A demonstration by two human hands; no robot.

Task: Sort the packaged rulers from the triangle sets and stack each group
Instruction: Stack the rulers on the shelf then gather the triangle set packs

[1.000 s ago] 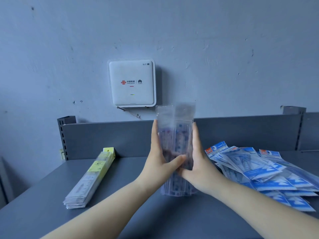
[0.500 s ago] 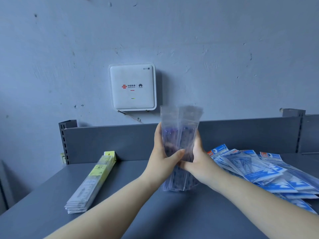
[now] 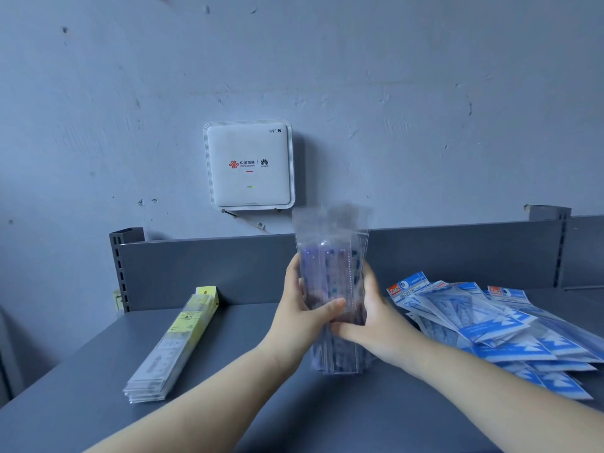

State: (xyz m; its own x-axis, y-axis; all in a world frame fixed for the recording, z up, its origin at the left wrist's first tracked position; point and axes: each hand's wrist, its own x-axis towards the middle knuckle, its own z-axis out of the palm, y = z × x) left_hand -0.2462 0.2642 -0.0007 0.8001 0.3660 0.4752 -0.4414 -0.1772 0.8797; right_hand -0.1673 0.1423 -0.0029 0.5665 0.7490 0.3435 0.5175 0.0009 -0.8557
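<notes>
Both hands hold a bundle of clear-packaged rulers (image 3: 330,269) upright at the middle of the grey shelf, its lower end down near the surface. My left hand (image 3: 302,317) grips its left side with the thumb across the front. My right hand (image 3: 369,322) grips the right side. A neat stack of long ruler packs with yellow labels (image 3: 173,344) lies on the left. A loose, fanned pile of blue triangle set packs (image 3: 496,325) lies on the right, close to my right forearm.
The grey shelf (image 3: 248,364) has a raised back panel (image 3: 202,266) and slotted uprights at its corners. A white router box (image 3: 249,165) hangs on the wall behind, above the bundle.
The bundle in my hands has shifted slightly right and up in view, with its top edges blurring. The two side piles have stayed put.
</notes>
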